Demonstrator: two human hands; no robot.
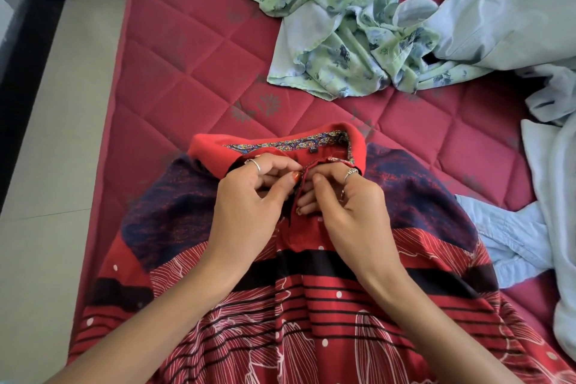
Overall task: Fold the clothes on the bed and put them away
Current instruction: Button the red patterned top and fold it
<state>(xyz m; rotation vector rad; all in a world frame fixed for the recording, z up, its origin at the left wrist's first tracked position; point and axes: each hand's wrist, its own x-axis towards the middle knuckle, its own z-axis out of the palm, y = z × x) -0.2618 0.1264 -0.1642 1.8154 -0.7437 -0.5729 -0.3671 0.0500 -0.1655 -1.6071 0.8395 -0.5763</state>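
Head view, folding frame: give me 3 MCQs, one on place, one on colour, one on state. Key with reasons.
1. Where does the crumpled green floral shirt lie relative to the red polo shirt with dark stripes?
A. Beyond it, further up the quilted red mattress
B. Under it
C. On the floor

2. What colour is the polo shirt's collar on the outside?
A. Navy
B. Red
C. White

3. What are the left hand and right hand doing?
A. Resting flat on the mattress
B. Lifting the green shirt
C. Pinching the placket below the collar

Key: 1 A, the green shirt sits above the collar in the frame, on the mattress. 2 B, the turned-down collar is plain red, patterned only on its inner band. 3 C, both hands' fingertips meet on the opening edges.
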